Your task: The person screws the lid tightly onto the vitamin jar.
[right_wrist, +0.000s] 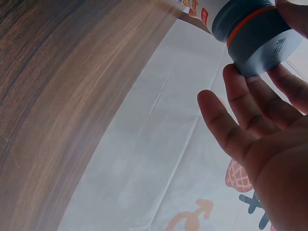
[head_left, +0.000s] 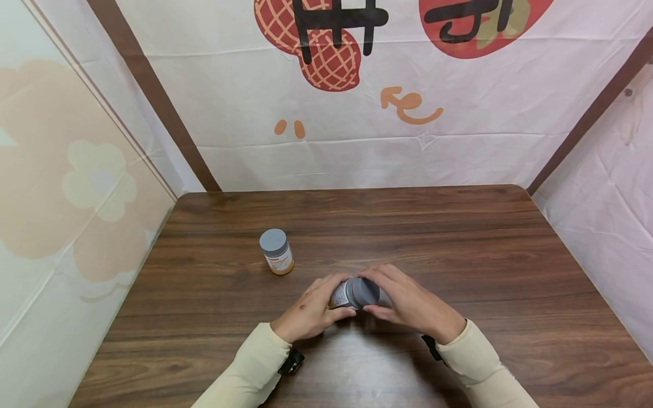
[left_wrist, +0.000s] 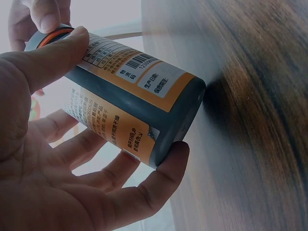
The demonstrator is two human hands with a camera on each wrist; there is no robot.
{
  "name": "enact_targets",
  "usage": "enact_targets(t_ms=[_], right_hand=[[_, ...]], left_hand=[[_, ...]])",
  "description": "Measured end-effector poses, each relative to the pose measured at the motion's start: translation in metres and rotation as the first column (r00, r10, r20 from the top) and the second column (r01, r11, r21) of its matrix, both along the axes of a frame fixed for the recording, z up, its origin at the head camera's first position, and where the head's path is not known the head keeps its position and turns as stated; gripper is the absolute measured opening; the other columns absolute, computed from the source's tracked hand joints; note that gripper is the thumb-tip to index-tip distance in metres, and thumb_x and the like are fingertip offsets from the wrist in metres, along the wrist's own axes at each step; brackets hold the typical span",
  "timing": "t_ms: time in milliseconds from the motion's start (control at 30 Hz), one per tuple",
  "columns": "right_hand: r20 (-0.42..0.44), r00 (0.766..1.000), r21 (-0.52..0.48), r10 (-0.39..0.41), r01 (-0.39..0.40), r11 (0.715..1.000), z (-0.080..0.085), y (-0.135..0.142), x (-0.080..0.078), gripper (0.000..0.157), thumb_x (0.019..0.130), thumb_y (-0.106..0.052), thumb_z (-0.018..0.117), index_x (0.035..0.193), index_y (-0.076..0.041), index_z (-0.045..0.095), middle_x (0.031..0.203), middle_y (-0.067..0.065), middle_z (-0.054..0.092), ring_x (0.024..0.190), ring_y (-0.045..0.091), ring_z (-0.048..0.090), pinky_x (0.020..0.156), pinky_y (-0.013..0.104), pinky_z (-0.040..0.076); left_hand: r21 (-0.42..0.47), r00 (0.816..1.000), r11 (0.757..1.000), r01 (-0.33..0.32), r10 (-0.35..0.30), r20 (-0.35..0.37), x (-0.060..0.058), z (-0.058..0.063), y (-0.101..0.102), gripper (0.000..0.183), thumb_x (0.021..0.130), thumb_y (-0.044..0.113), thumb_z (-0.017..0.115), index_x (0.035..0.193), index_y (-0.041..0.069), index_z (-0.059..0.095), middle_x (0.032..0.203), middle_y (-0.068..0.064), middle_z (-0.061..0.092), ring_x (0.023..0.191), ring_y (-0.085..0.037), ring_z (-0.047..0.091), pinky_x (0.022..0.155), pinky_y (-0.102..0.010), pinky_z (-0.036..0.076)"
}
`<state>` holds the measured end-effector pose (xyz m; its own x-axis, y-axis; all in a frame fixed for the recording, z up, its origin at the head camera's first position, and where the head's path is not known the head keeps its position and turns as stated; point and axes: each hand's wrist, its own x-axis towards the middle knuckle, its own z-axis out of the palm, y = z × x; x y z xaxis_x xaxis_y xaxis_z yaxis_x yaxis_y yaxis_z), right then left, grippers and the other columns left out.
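A dark grey supplement jar (head_left: 340, 294) with an orange and white label is tilted on its side, close over the table. My left hand (head_left: 313, 309) grips its body, thumb along the label and fingers beneath. The little finger (left_wrist: 174, 161) touches the jar's base in the left wrist view. My right hand (head_left: 408, 300) holds the grey lid (right_wrist: 262, 45) between thumb and fingertips. An orange ring (right_wrist: 248, 21) shows where the lid meets the neck. Upright on the table, left of my hands, stands a second jar (head_left: 278, 255) with its grey lid on.
The brown wood-grain table (head_left: 214, 317) has rounded far corners. A white printed cloth (head_left: 245, 96) hangs behind its far edge, with further cloth sides to the left and right. A black wrist strap (head_left: 292, 361) shows at the left sleeve.
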<state>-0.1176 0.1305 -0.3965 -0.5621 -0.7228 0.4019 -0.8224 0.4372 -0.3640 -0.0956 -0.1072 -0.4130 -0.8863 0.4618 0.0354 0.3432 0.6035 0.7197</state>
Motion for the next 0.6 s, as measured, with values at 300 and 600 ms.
enact_targets(t_ms=[300,600], right_hand=[[-0.024,1.0,0.008,-0.002,0.002,1.0,0.001,-0.0019,-0.0001,0.056,0.083,-0.019,0.084,0.129,-0.002,0.058,0.121,0.006,0.061,0.108,0.019,0.058,0.086,0.036,0.051],[-0.005,1.0,0.027,-0.003,0.003,1.0,0.0039,-0.0039,0.0004,0.056,0.084,-0.022,0.083,0.13,0.0,0.058,0.122,0.007,0.061,0.108,0.02,0.058,0.086,0.037,0.052]], left_hand=[[0.004,1.0,1.0,-0.007,0.007,-0.007,-0.0004,-0.0001,-0.0005,0.054,0.089,0.026,0.078,0.136,0.016,0.053,0.119,-0.001,0.061,0.102,-0.021,0.053,0.082,-0.04,0.044],[0.008,1.0,1.0,-0.003,0.003,-0.013,-0.0001,0.0004,-0.0008,0.055,0.088,0.025,0.078,0.137,0.016,0.053,0.12,-0.002,0.062,0.104,-0.022,0.054,0.083,-0.041,0.044]])
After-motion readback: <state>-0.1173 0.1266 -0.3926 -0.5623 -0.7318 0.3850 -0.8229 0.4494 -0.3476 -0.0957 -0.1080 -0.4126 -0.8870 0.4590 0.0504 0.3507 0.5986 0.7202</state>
